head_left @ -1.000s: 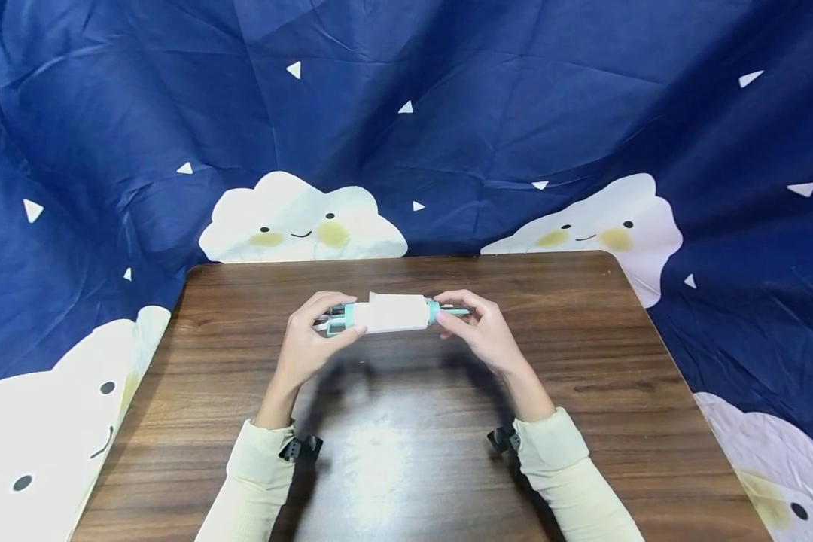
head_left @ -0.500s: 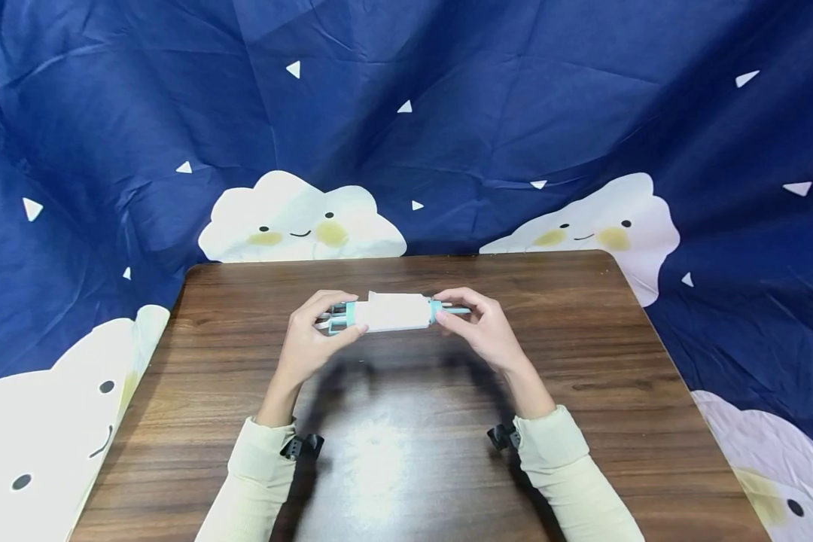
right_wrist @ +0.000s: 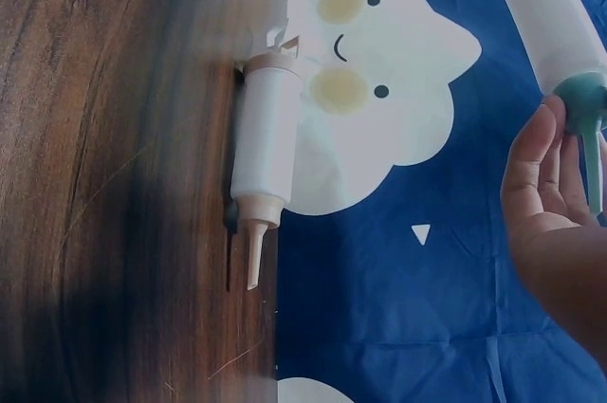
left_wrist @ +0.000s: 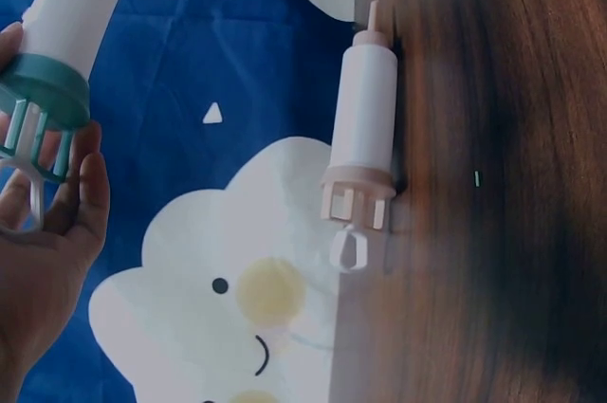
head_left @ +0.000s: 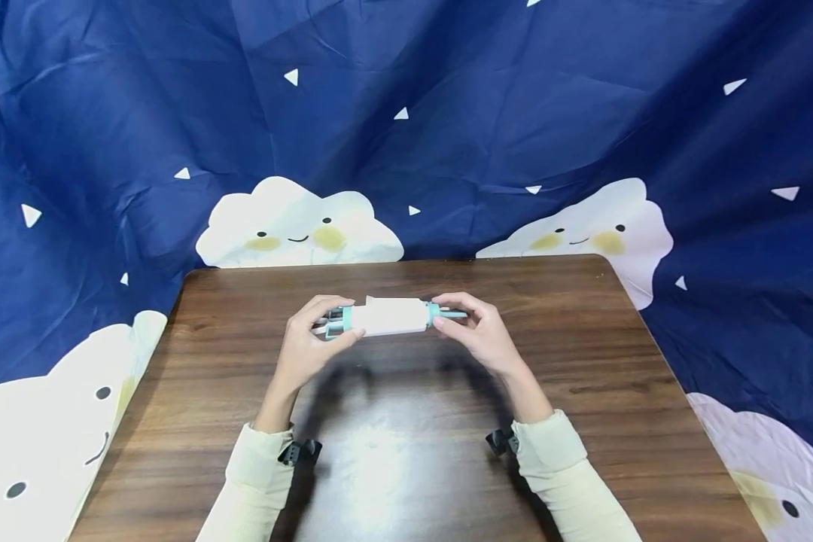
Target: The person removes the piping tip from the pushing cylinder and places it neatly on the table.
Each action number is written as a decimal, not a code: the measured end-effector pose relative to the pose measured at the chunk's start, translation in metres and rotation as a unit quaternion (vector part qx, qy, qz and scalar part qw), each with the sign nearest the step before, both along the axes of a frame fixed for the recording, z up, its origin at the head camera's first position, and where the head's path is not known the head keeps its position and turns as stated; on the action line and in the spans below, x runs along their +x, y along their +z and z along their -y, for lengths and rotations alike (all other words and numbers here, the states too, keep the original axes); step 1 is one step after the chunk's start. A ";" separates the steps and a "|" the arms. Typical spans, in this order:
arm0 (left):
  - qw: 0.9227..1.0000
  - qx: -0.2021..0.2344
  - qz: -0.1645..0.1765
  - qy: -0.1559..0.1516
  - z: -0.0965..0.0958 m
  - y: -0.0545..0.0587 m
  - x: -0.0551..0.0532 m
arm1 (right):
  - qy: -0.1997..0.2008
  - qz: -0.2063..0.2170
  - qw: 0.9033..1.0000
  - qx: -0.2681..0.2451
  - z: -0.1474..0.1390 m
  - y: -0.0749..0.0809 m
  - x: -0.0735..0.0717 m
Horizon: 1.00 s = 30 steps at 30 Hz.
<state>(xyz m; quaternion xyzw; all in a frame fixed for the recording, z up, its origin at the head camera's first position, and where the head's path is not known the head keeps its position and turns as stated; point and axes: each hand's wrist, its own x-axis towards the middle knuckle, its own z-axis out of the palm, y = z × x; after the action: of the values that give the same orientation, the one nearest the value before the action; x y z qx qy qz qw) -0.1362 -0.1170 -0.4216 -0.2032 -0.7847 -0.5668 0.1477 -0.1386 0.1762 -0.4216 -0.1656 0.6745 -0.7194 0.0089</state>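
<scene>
A large white plastic syringe (head_left: 388, 322) with teal ends is held level between both hands above the table. My left hand (head_left: 303, 342) grips its looped plunger end; the teal collar and a pale pull ring show in the left wrist view. The teal nozzle end is pinched by my right hand (head_left: 482, 335), and the thin tip sticks out past the fingers. A second syringe, white with pinkish ends (left_wrist: 367, 104), lies along the table's far edge, untouched. In the right wrist view this pinkish syringe (right_wrist: 266, 137) shows its narrow tip. From the head it is mostly hidden behind the held one.
The brown wood-grain table (head_left: 569, 361) has rounded far corners. Behind it hangs a dark blue cloth (head_left: 447, 90) printed with smiling clouds and white triangles. A black wrist camera (head_left: 299, 452) sits on the left wrist, another wrist camera (head_left: 500, 442) on the right.
Both hands keep their hold on the teal-ended syringe. The head view has tilted a little, so the table and cloth sit slightly lower and further left.
</scene>
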 end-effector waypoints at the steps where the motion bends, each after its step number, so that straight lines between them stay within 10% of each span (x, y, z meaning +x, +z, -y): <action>1: 1.000 0.001 0.001 0.000 0.000 0.000 0.001 | 0.000 0.000 1.000 -0.001 0.000 -0.001 0.000; 30: 0.999 0.007 0.036 0.005 0.004 -0.005 -0.003 | 0.013 -0.056 0.998 -0.018 0.001 -0.010 -0.001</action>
<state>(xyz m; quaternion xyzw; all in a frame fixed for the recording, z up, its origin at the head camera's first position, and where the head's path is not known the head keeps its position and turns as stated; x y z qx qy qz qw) -0.1388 -0.1206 -0.4269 -0.1779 -0.7867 -0.5782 0.1234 -0.1392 0.1751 -0.4316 -0.2146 0.6589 -0.7206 -0.0227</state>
